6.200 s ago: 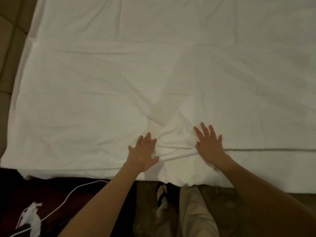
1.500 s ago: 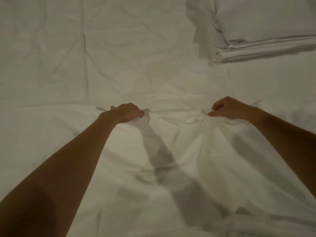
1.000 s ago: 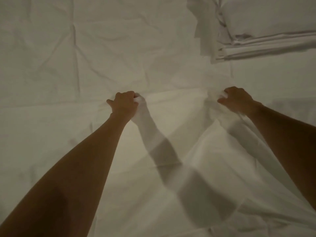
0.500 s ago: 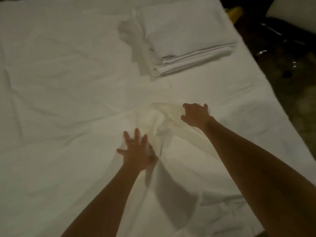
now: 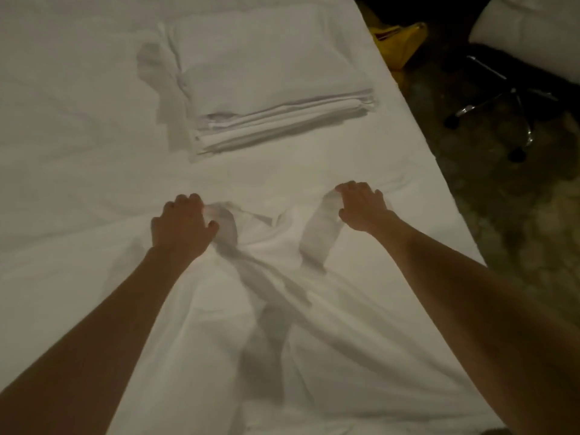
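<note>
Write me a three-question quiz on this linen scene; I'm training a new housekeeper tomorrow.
1. True or false: the left hand and the right hand both grip the loose white sheet.
2. Choose one: the stack of folded linen lies (A) on the bed beyond the hands, (B) under the left hand, (C) on the floor.
3. Short answer: what colour is the object on the floor beside the bed's far end?

Key: 1 true. 2 A. 3 yellow.
</note>
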Demonstrator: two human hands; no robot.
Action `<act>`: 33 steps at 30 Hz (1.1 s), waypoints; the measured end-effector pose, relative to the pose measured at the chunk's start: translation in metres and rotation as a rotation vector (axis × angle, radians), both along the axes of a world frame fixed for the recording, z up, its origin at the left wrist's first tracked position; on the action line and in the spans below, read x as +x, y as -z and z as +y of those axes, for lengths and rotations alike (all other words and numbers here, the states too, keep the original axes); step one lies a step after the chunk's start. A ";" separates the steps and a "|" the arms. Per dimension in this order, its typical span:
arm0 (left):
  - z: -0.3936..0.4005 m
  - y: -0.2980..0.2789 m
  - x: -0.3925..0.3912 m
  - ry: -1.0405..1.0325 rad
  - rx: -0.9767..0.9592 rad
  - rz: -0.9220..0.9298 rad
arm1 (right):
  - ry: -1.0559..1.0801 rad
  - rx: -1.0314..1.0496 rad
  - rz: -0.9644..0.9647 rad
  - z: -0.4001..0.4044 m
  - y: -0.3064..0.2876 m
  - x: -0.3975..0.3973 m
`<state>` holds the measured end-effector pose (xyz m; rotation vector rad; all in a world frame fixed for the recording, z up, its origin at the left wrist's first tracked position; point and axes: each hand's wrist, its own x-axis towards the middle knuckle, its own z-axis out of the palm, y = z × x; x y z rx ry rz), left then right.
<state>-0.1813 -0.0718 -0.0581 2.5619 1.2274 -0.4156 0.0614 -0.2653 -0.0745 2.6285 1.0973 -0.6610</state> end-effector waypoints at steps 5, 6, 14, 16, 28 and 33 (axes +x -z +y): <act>-0.033 0.017 0.043 0.198 -0.074 0.209 | -0.093 -0.095 0.006 -0.021 0.001 0.064; -0.035 0.017 0.045 0.212 -0.056 0.256 | -0.087 -0.071 0.012 -0.026 0.001 0.075; -0.019 0.018 0.058 -0.055 -0.222 0.003 | -0.114 0.084 0.158 -0.039 0.010 0.133; -0.018 0.019 0.065 -0.110 -0.190 -0.058 | -0.155 -0.013 0.137 -0.039 0.010 0.138; -0.035 0.047 0.088 -0.317 -0.035 -0.198 | 0.062 0.228 -0.087 -0.051 0.024 0.165; -0.060 0.050 0.073 -0.255 -0.066 -0.349 | 0.117 0.378 -0.031 -0.067 0.027 0.140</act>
